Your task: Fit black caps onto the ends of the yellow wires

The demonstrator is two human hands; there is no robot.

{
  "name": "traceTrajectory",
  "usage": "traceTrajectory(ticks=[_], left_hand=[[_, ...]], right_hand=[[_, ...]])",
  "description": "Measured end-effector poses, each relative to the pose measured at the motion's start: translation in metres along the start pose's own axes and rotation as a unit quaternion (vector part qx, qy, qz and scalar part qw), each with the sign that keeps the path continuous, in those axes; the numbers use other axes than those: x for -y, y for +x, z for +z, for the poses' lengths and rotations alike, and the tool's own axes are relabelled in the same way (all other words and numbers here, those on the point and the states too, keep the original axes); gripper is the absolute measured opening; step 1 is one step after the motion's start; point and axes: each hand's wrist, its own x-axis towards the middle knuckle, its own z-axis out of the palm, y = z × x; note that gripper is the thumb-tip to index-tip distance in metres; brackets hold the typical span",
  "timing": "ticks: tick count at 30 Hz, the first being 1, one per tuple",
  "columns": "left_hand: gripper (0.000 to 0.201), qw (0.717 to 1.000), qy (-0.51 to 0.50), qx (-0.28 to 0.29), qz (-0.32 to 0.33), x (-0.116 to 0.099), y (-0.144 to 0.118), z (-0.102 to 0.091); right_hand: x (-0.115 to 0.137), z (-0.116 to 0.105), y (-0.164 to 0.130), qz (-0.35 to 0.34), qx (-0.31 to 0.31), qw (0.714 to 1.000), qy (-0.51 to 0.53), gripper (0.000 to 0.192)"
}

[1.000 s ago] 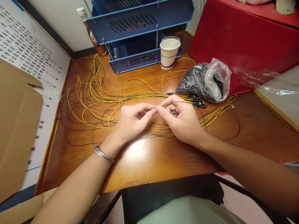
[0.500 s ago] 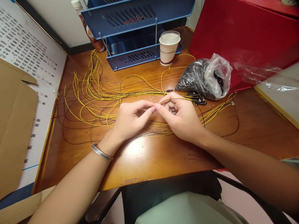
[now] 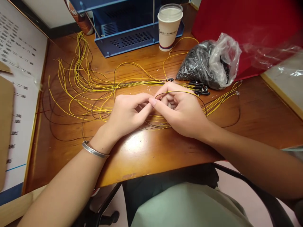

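Observation:
Thumb and fingertips of my left hand are pinched together, meeting those of my right hand over the middle of the table. A yellow and dark wire runs into the right hand's pinch and arcs back over its fingers. What the left fingertips grip is hidden behind the fingers. Beneath and behind both hands lies a bundle of thin yellow and dark wires, fanned out to the left. Small black connectors sit at its right end, beyond my right hand.
A clear plastic bag of black parts stands at the back right before a red box. Behind are a lidded paper cup, a blue tray rack and a bottle. Cardboard leans at the left edge.
The camera view has shifted, so the table things sit higher and mostly further left in the picture. Both hands keep their pinch, fingertips together, with the wire still in the right hand.

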Motion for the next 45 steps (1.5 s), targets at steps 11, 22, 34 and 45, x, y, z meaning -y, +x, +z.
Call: traceTrajectory(ticks=[11, 22, 34, 45], left_hand=[[0.016, 0.999, -0.032, 0.011, 0.007, 0.002, -0.001, 0.002], [0.02, 0.995, -0.091, 0.028, -0.017, 0.001, -0.003, 0.001], [0.025, 0.997, -0.07, -0.017, -0.03, 0.003, -0.002, 0.002], [0.013, 0.995, -0.046, -0.079, -0.032, 0.004, 0.001, 0.002]], right_hand=[[-0.007, 0.003, 0.003, 0.011, 0.004, 1.0, 0.011, 0.019], [-0.01, 0.004, 0.004, 0.008, 0.001, 0.999, 0.041, 0.021], [-0.012, 0.004, 0.006, 0.018, -0.02, 1.0, 0.013, 0.02], [-0.008, 0.002, 0.006, 0.005, -0.029, 0.999, -0.022, 0.018]])
